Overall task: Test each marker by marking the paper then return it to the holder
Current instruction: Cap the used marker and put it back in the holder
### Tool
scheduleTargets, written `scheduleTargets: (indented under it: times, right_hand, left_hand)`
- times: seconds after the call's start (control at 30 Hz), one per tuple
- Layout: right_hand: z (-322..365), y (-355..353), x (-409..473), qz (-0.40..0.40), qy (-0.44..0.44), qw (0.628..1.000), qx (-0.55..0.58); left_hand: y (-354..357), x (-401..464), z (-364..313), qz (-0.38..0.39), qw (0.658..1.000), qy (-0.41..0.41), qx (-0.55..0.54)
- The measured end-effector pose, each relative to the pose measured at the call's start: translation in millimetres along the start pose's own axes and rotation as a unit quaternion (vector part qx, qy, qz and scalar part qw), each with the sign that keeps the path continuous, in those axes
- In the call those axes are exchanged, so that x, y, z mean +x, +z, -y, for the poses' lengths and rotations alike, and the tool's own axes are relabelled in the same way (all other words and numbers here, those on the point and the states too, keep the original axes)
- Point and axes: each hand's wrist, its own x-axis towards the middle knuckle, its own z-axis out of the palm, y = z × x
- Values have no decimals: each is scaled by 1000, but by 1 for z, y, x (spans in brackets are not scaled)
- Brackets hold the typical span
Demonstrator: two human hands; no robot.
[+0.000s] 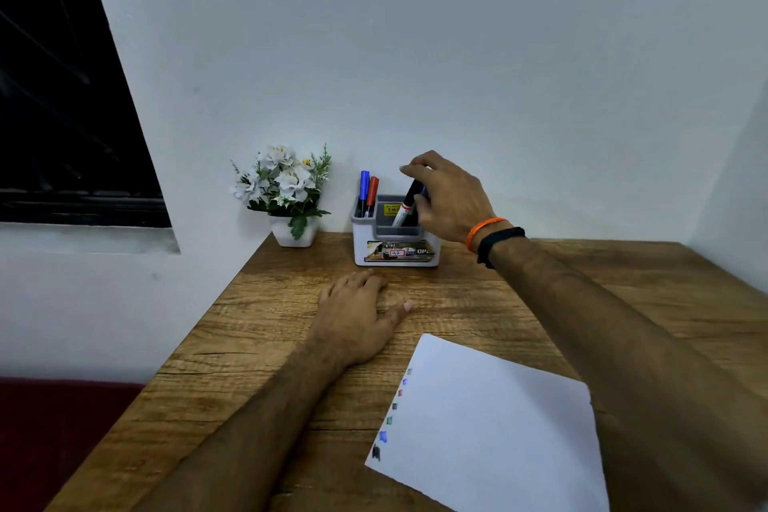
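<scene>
Markers are my job here, and nearest me lies the paper (498,420), white, angled on the wooden table (257,345) under my right forearm. Down its left edge runs a row of small test marks: black nearest me, then blue, green, a dark one, red, blue and a faint grey.

Ahead and left of the sheet, my left hand (357,316) rests palm down on the wood, fingers relaxed and spread, holding nothing.

Just beyond those fingertips stands the holder (395,237), white with a grey insert. Its front label shows "42" handwritten in a red box and the letters "OP"; a yellow sticker inside reads "49", the rest too small to read.

My right hand (449,200), with an orange band (484,231) and a black band (500,243) at the wrist, reaches over the holder's right compartment, fingers curled round a dark marker (411,195) that leans there beside a white-barrelled one (402,214). Left of my fingers, a blue-capped marker (364,189) and a red-capped marker (372,191) stand upright in the left compartment.

Farther left, a white pot of white flowers (286,191) sits by the wall (457,54).
</scene>
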Motion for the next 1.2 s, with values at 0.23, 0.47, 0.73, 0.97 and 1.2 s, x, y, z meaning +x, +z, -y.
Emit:
scheduleTargets:
  times: [0.23, 0.47, 0.73, 0.97, 1.2]
  right_hand:
    - [15, 6, 22, -12, 25, 998, 59]
    - [21, 5, 67, 88, 39, 995, -29]
    - [20, 25, 83, 144, 46, 987, -56]
    - [25, 18, 74, 42, 47, 996, 56]
    - [41, 16, 63, 80, 100, 982, 139]
  left_hand:
    - [-3, -2, -2, 10, 1000, -6, 2]
    - [-2, -2, -1, 9, 1000, -2, 4]
    - [-1, -2, -1, 7, 1000, -5, 2]
    - [-3, -3, -3, 2, 1000, -1, -4]
    - [-3, -3, -3, 5, 1000, -3, 0]
